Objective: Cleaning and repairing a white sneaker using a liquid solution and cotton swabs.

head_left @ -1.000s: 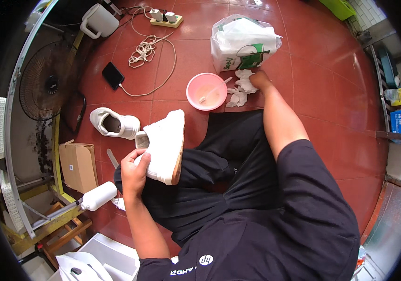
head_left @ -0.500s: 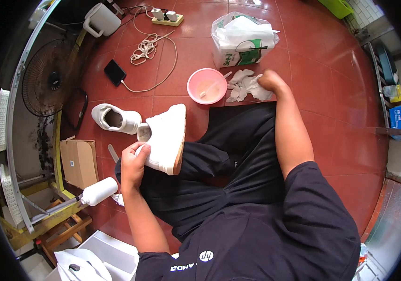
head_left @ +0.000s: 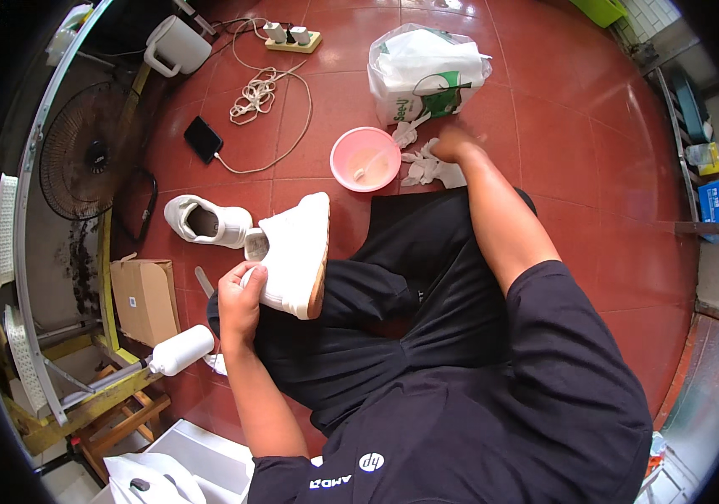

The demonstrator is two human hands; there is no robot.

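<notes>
A white sneaker (head_left: 296, 252) with a tan sole is held above my left thigh. My left hand (head_left: 240, 304) grips its collar, thumb on the outside. The other white sneaker (head_left: 208, 221) rests on the floor just beyond, its opening facing up. My right hand (head_left: 458, 146) reaches far forward over crumpled white tissues (head_left: 427, 167); its fingers are blurred and partly hidden, so whether it holds any is unclear. Left of those tissues sits a pink bowl (head_left: 365, 174) with cloudy liquid and a light-handled tool (head_left: 374, 170) leaning in it.
A white plastic bag (head_left: 427, 76) with a green print stands behind the bowl. At far left are a phone (head_left: 203, 139) on a cable, a power strip (head_left: 294, 42), and a fan (head_left: 95, 155). A cardboard box (head_left: 145, 301) and white bottle (head_left: 181, 350) lie left of me.
My right hand has moved left across the tissues, and some tissue now lies bunched between the bowl and the bag. The left hand keeps its hold on the sneaker.
</notes>
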